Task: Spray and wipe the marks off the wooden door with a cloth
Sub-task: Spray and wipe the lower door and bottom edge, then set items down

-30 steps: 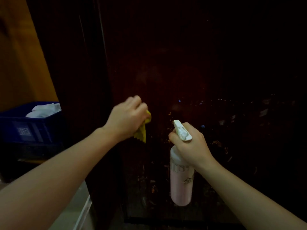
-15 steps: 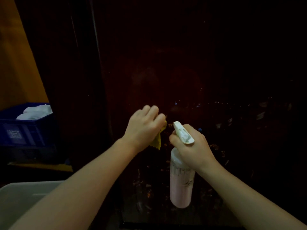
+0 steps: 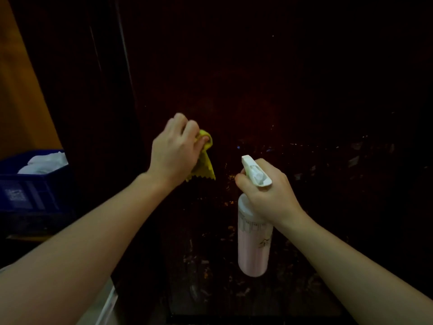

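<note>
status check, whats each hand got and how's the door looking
Left hand grips crumpled yellow cloth at dark wooden door. Right hand grips pale pink spray bottle. Marks show low on the door; nothing in the way.

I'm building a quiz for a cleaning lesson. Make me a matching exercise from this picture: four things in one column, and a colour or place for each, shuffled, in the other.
Things
1. cloth
2. spray bottle
3. crate
4. wooden door

Descriptions
A. blue, at the far left, holding white material
B. yellow, gripped in the left hand
C. dark, with pale marks low down
D. pale pink body, white trigger head, held by the right hand

Pairs: 1-B, 2-D, 3-A, 4-C
</note>
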The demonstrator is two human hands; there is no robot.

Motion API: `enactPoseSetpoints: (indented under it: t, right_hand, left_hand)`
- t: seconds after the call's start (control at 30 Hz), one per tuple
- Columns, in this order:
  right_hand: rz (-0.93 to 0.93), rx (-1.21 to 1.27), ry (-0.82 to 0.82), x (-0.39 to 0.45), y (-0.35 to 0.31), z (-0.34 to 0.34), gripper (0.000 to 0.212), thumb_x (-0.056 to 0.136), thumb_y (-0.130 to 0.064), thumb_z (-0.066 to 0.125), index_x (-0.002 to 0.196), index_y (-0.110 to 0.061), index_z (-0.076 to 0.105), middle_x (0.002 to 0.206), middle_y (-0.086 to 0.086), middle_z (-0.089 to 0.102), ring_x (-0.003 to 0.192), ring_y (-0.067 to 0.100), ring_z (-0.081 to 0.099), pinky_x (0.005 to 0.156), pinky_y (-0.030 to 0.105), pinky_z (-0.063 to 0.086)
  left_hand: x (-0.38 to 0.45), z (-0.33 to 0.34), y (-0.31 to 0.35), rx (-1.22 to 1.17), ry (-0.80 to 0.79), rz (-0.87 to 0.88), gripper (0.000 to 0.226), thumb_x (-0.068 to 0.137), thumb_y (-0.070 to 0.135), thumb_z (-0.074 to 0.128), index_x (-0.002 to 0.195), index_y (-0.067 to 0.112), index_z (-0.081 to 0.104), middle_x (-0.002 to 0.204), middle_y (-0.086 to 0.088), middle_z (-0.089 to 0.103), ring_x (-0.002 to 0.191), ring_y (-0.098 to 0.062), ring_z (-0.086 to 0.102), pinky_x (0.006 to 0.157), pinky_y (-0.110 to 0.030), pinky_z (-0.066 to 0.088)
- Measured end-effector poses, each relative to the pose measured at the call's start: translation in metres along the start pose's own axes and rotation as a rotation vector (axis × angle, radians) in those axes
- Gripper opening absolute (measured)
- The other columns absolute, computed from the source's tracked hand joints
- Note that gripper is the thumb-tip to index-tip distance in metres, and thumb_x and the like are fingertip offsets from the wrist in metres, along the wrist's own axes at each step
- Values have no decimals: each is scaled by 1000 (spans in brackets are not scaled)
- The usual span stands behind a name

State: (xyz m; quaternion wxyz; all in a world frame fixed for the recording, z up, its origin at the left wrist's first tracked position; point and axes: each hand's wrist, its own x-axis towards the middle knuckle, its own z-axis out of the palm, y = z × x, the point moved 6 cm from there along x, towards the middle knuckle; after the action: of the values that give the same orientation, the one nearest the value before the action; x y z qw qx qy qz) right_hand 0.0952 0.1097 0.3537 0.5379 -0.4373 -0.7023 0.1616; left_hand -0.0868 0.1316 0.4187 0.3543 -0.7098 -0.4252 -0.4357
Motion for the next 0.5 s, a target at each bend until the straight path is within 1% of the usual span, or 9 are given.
enactPoseSetpoints:
  t: [0.1,0.17,0.23,0.27,0.33,0.37,0.43,0.5]
  right_hand:
    - [-27,-44,19,3,-4,0,26,86,-21,60,64,-17,47,57,-5,50,51,8,47,50,24,38]
    - [-17,-35,32,2,0,-1,30,85,-19,59,60,-17,43,54,-6,46,49,6,42,49,25,35]
    - [9,-36,10,-2,5,0,27,84,-21,61,62,-16,45,55,-9,46,49,5,44,48,22,36]
    - [32,-44,-20,-5,8,2,25,84,-25,62,66,-16,48,58,-9,49,52,5,47,50,22,39]
    - [89,-66,-92,-10,16,9,20,83,-33,62,74,-17,54,67,-6,58,63,9,56,58,30,46]
    - [101,-66,-112,-12,19,12,19,83,-35,62,76,-18,55,71,-5,60,66,11,58,61,32,48]
    - [77,-61,-103,-16,22,17,19,84,-31,62,71,-21,53,66,-6,57,62,10,56,58,29,45]
    - [47,-91,-84,-18,23,19,27,85,-25,61,63,-22,47,58,-8,50,54,9,50,54,28,40]
  left_hand:
    - [17,-3,-2,15,35,-38,23,92,27,61,95,5,55,96,-12,52,77,-19,49,52,-28,47]
    - [18,-2,0,22,49,-64,23,91,27,62,95,5,55,97,-13,53,79,-22,51,53,-28,45]
    - [15,-1,1,25,59,-67,24,90,26,64,93,5,56,96,-13,54,79,-23,52,52,-28,43]
    - [14,-1,3,29,59,-53,23,90,26,65,92,4,56,94,-13,54,79,-24,52,52,-28,43]
    - [11,0,6,36,42,-18,23,89,25,66,90,3,56,92,-14,54,77,-25,52,50,-28,42]
    - [9,1,7,40,30,0,24,88,25,67,89,3,56,92,-14,54,76,-25,52,50,-28,42]
    - [5,3,9,50,9,27,24,88,25,68,88,3,57,91,-14,55,74,-25,52,49,-28,42]
    - [1,5,11,53,-11,37,25,87,25,68,87,3,57,90,-13,55,74,-25,52,48,-29,43]
